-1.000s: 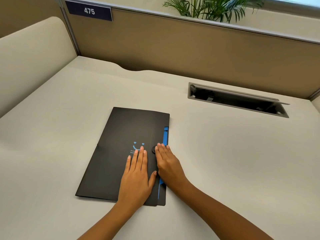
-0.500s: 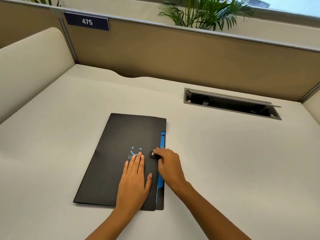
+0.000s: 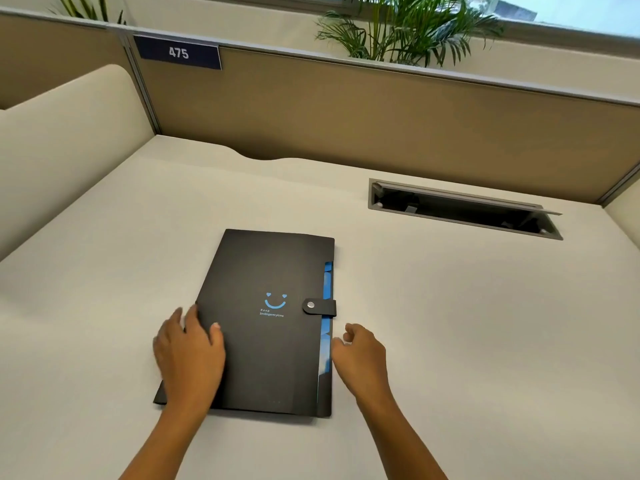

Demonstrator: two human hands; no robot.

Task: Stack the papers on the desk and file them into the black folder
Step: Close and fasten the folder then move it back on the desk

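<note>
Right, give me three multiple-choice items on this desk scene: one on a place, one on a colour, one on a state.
1. Where is the left hand?
A. on the black folder's left edge
B. in the cable tray
C. on the sign

2. The smile print is:
A. red
B. blue
C. white

3. The snap strap is:
A. torn off
B. hanging loose
C. fastened over the cover

Answers: 1 A, its fingers lie on that edge; 2 B, it prints blue on black; 3 C, it lies flat across the cover's edge.

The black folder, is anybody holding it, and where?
Nothing is gripped. The left hand lies flat on the black folder at its left edge; the right hand is beside its right edge, fingers loosely curled.
</note>
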